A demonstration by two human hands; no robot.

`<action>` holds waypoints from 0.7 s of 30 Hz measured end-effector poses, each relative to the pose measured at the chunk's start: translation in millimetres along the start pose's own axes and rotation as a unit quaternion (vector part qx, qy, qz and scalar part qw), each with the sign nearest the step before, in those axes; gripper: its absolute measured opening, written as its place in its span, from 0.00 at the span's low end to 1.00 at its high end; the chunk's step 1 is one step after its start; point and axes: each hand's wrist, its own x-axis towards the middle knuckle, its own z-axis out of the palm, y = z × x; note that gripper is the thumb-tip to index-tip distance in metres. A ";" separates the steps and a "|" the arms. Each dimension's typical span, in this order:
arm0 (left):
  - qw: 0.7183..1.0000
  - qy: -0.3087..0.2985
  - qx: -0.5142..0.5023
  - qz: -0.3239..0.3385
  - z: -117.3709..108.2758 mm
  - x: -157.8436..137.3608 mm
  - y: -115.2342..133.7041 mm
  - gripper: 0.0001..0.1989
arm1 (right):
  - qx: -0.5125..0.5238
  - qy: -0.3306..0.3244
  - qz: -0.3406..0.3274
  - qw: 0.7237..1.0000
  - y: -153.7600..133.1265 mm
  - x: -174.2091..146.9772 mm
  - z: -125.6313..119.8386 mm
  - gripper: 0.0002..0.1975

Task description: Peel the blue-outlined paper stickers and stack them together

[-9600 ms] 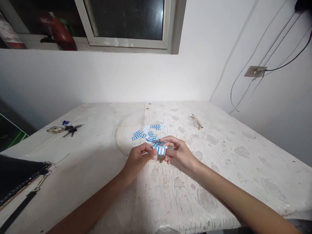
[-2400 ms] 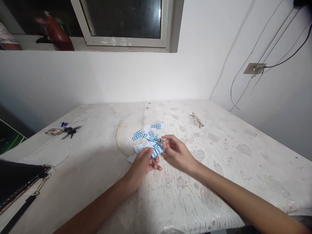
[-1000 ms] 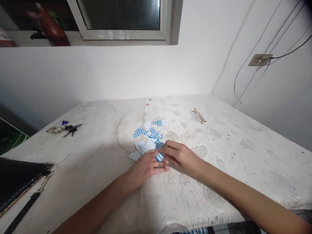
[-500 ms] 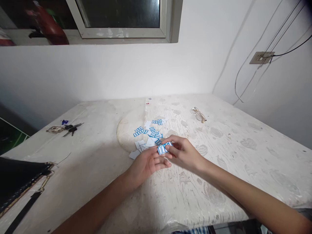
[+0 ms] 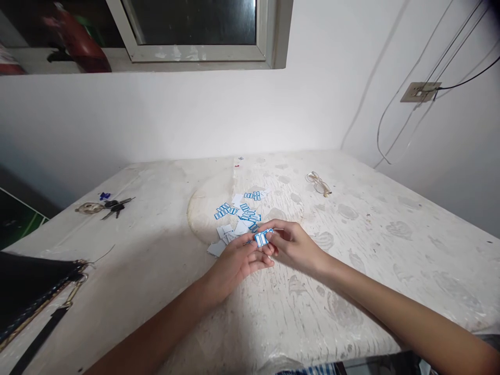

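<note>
Small white paper cards with blue-outlined boxes are held over the table, between my two hands. My right hand pinches them from the right, thumb on the printed face and index finger along the far edge. Palm up, my left hand has its thumb at the left edge of the cards and its fingers curled beneath. Just beyond my hands lies a loose pile of blue-printed cards. Several blank white pieces lie beside my left hand. How many cards I hold cannot be made out.
Eyeglasses lie at the back right of the plastic-covered table. Keys sit on the left, and a black bag with a strap is at the near left. Cables hang from a wall socket.
My left thumb has closed in on the left edge of the cards, and its fingers curl more beneath them. My right hand keeps its pinch, the cards tilted slightly.
</note>
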 end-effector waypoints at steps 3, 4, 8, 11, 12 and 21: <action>1.000 0.004 -0.013 -0.002 -1.4 2.0 -1.5 0.06 | -0.023 -0.003 -0.017 1.000 0.8 -0.6 1.1 0.10; 1.000 0.012 -0.026 -0.009 -1.7 2.8 -1.7 0.06 | -0.042 -0.005 -0.031 0.999 0.9 -0.9 1.1 0.10; 0.993 0.075 -0.068 -0.062 -2.2 5.0 -2.5 0.08 | -0.200 -0.009 -0.127 0.971 0.6 -4.2 0.8 0.11; 0.993 0.088 -0.045 -0.070 -1.7 4.9 -4.4 0.07 | -0.269 -0.036 -0.168 0.948 0.8 -7.4 1.9 0.12; 0.994 0.085 -0.040 -0.064 -1.2 4.8 -5.1 0.08 | -0.259 -0.043 -0.159 0.952 1.0 -8.1 2.6 0.11; 0.977 0.174 -0.116 -0.038 -1.9 6.4 12.6 0.08 | -0.306 0.048 -0.122 0.943 -1.2 3.1 -11.5 0.11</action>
